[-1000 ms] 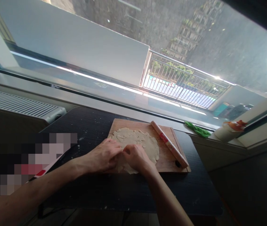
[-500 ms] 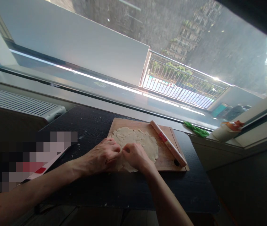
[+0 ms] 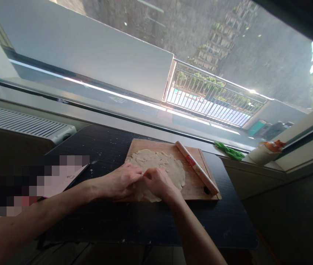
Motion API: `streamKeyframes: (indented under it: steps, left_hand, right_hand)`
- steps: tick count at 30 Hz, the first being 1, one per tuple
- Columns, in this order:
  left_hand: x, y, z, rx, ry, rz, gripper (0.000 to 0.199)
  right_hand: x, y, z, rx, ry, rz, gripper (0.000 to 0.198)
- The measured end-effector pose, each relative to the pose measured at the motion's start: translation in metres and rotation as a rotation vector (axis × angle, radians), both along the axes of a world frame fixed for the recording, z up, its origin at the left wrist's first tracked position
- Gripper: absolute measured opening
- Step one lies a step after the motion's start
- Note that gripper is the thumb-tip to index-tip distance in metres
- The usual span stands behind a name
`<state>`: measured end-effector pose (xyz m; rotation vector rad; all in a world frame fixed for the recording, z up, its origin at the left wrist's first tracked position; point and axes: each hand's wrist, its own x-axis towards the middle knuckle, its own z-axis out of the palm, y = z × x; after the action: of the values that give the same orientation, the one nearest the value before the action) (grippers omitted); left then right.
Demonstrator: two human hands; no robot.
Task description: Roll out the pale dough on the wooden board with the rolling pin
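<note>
Dough spread flat across the board

The left hand and the right hand meet over the board's near side, close together at the dough's near edge. The left hand's fingers are bent inward; the right hand's are curled, nearly closed. Whether either one pinches the dough cannot be told, as the fingertips are hidden.

The dough covers the left and middle of the board. It is pale, thin and roughly round, with a ragged, cracked rim and a rough, patchy surface; a loose-looking flap shows below the hands at the board's near edge.

A rolling pin with a red label lies slantwise on the board's right side, apart from the dough. Under the board is a dark table, with white specks to the board's left.

Beyond the board's right end, a pale jar with an orange-brown top sits on the sill; its contents are hidden. A green cloth lies between jar and board.
</note>
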<state>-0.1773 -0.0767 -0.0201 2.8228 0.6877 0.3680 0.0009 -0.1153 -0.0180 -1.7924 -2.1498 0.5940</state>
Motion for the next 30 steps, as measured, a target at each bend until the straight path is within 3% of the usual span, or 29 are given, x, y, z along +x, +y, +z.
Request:
streamKeyframes:
  steps: [3, 8, 15, 19, 23, 30]
  left_hand:
    - [-0.007, -0.01, -0.01, 0.02, -0.05, -0.033, 0.011]
    - [-0.015, -0.023, -0.029, 0.136, -0.117, 0.039, 0.022]
    - [-0.016, -0.019, -0.025, 0.08, -0.164, 0.025, 0.018]
    - [-0.024, -0.023, -0.029, 0.052, -0.243, 0.177, 0.019]
    - [-0.033, -0.032, -0.038, 0.054, -0.261, 0.314, 0.019]
    - [-0.033, -0.041, -0.041, 0.066, -0.259, 0.313, 0.019]
  right_hand:
    - [0.001, -0.001, 0.001, 0.002, 0.009, 0.018, 0.022]
    - [0.0, 0.0, 0.001, -0.002, 0.006, 0.024, 0.021]
    - [0.003, -0.003, 0.003, -0.001, 0.072, 0.028, 0.021]
    - [0.009, -0.007, 0.002, -0.007, 0.175, 0.077, 0.02]
    - [0.002, -0.01, -0.003, 0.059, 0.109, 0.111, 0.018]
    - [-0.016, -0.021, -0.008, 0.214, -0.046, 0.118, 0.024]
